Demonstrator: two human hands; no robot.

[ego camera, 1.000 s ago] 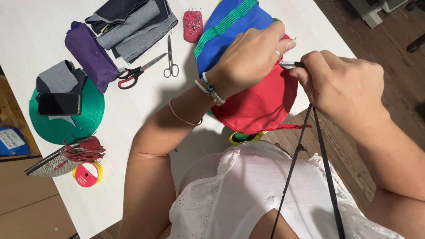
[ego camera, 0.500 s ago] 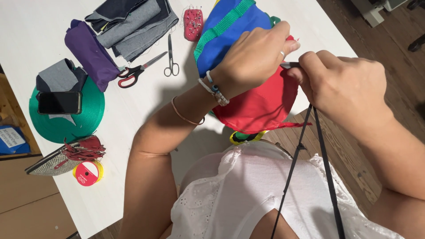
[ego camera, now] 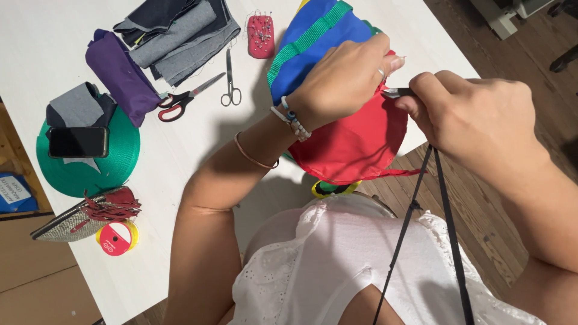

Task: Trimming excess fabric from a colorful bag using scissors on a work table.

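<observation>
The black strap (ego camera: 442,198) runs up from the near edge to the right hand (ego camera: 475,117), whose grip is clamped on its end beside the red fabric (ego camera: 352,141). The strap's long axis points far and slightly left. The left hand (ego camera: 343,78) pinches the fabric over the table (ego camera: 198,150) edge; a loose pinch could let the strap slip out.

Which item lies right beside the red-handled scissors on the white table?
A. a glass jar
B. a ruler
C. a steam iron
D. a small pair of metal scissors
D: the small pair of metal scissors lies just to the side of the red-handled scissors on the white table, below the pile of grey fabric; there is no iron, jar or ruler in view.
</observation>
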